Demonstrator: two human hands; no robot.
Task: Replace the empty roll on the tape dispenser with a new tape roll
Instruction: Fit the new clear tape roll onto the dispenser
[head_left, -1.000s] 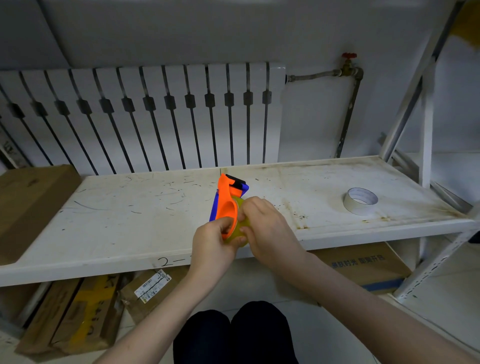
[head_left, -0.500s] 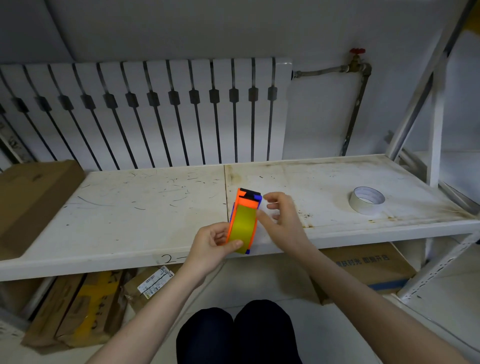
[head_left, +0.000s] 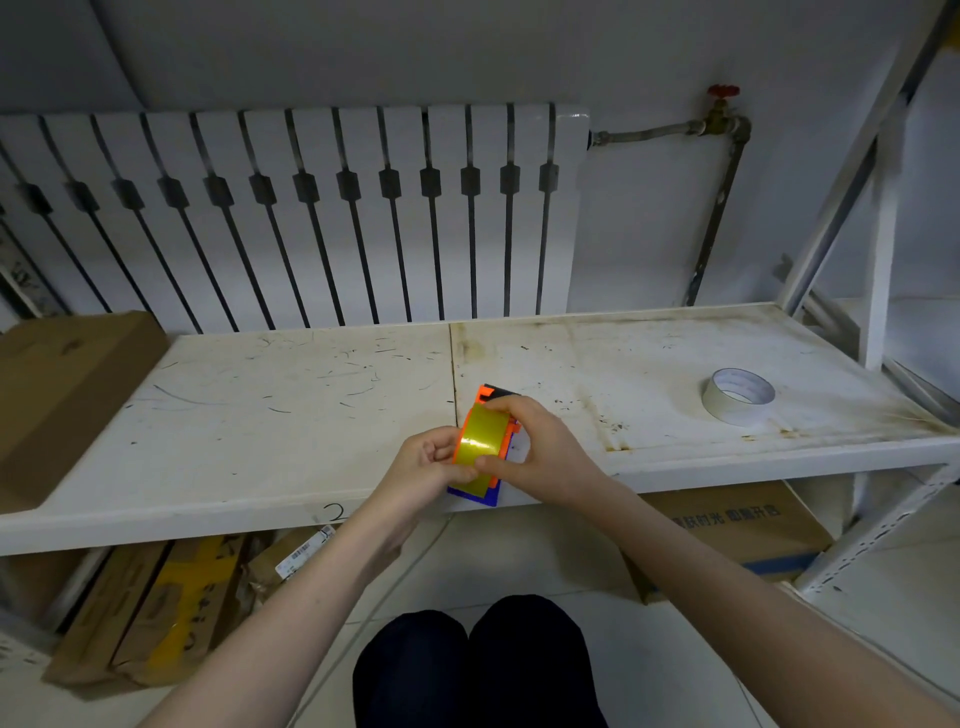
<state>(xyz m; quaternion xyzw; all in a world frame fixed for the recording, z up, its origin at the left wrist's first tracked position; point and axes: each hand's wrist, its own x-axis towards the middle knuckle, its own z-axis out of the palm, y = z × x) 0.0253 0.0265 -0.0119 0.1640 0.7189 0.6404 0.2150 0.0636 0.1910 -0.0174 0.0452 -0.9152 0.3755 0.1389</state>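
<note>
An orange and blue tape dispenser (head_left: 488, 397) with a yellowish tape roll (head_left: 480, 436) in it is held above the front edge of the white shelf (head_left: 260, 415). My left hand (head_left: 428, 460) grips its left side. My right hand (head_left: 540, 452) wraps around its right side, fingers over the top and thumb on the roll. A pale, nearly used-up tape roll (head_left: 737, 396) lies flat on the shelf to the right, apart from both hands.
A brown cardboard box (head_left: 67, 384) sits on the shelf's left end. A white radiator (head_left: 311, 208) and pipe with a red valve (head_left: 722, 93) stand behind. More boxes (head_left: 737, 525) lie under the shelf. A shelf upright (head_left: 878, 249) rises at right.
My right hand, open beside the dispenser half a second ago, has closed onto it. The dispenser has dropped slightly toward the shelf edge.
</note>
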